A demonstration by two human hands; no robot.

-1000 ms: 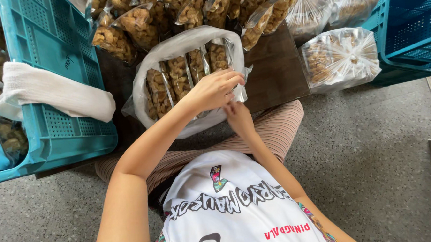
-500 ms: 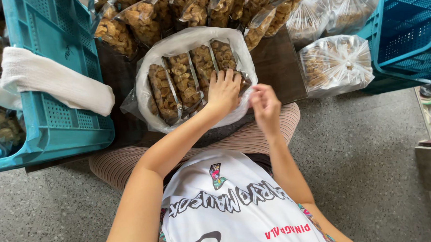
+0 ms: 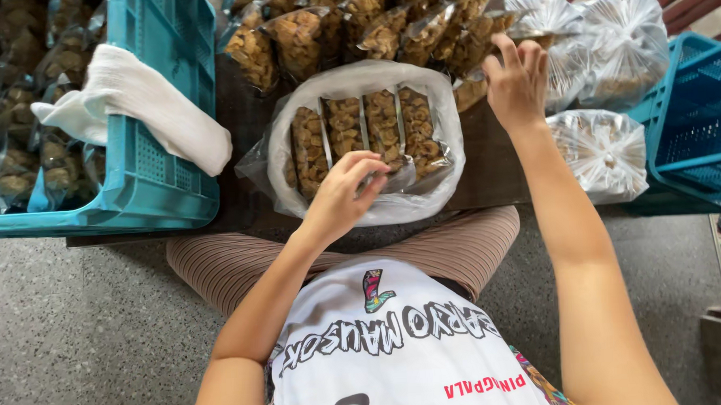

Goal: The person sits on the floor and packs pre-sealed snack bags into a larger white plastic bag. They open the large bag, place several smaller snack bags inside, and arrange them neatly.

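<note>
From my remote view, a white cloth [image 3: 141,103] drapes the teal crate [image 3: 165,179] at the table's [image 3: 489,181] left edge. At centre, my left hand [image 3: 340,199] pinches the near rim of the large clear bag [image 3: 366,141], holding four snack packs upright; it looks light, crinkly, slippery, best gripped by its rim. My right hand [image 3: 517,82], fingers spread, grasps nothing, reaching toward the snack packets [image 3: 418,30] at the far edge.
</note>
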